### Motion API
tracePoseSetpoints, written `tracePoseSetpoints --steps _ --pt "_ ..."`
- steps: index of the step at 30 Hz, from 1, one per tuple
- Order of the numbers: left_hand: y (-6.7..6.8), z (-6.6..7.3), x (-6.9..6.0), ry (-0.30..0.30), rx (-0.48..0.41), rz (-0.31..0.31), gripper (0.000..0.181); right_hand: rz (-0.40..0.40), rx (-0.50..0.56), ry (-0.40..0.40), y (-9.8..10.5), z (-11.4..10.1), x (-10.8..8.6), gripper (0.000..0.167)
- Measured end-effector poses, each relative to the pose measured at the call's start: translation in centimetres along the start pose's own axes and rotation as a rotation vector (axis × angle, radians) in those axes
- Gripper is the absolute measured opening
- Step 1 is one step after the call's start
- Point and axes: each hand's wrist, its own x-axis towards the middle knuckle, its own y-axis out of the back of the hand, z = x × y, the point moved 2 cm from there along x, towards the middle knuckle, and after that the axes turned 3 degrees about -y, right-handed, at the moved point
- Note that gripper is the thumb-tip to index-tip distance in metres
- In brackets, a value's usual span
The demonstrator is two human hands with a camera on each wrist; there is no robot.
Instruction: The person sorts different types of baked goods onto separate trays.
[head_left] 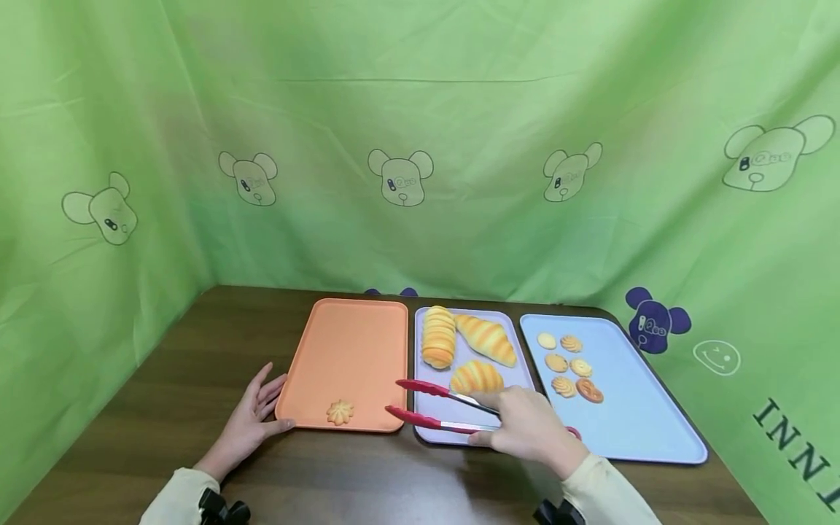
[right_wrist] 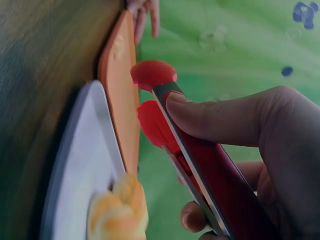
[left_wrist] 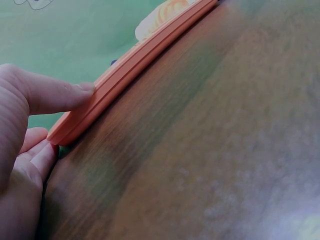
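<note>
My right hand (head_left: 528, 430) grips a pair of red-tipped metal tongs (right_wrist: 210, 170), thumb on one arm and fingers round the other. The tongs' tips stand apart with nothing between them, above the right edge of the orange tray (head_left: 361, 343). My left hand (head_left: 252, 419) touches that tray's front left corner. In the left wrist view, its straight thumb (left_wrist: 60, 95) presses the front rim while the fingertips touch the corner. One flower-shaped cookie (head_left: 340, 412) lies near the front of the orange tray.
Beside the orange tray, a lilac tray (head_left: 426, 435) bears three bread pieces, including a croissant-like roll (head_left: 475, 377) close to the tongs. A blue tray (head_left: 646, 408) on the right holds several cookies (head_left: 580, 367). Behind the brown table (head_left: 216, 350) hangs a green curtain (head_left: 459, 109).
</note>
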Motion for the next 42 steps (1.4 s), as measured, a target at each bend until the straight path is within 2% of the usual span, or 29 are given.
tracePoseSetpoints --steps 5,11,21,27,32,42 --pt "0.0 0.1 -0.1 0.002 -0.006 0.003 0.11 -0.051 -0.015 0.031 -1.4 -1.6 2.0 0.059" --pt "-0.2 -0.1 0.2 -0.003 0.006 0.0 0.108 -0.068 -0.04 0.064 -2.5 -3.0 3.8 0.057" --pt "0.0 0.2 0.4 -0.025 0.02 0.004 0.108 -0.127 0.008 0.045 -3.2 -4.2 6.2 0.055" --pt "0.2 0.3 0.5 -0.029 0.01 0.001 0.107 -0.145 -0.006 0.052 -3.2 -4.9 7.4 0.054" --pt "0.1 0.2 0.4 -0.019 -0.003 0.004 0.107 -0.161 0.005 0.057 -3.6 -5.3 8.0 0.053" --pt "0.0 -0.1 0.1 -0.005 -0.006 0.006 0.108 -0.184 0.033 0.05 -4.0 -5.4 7.9 0.049"
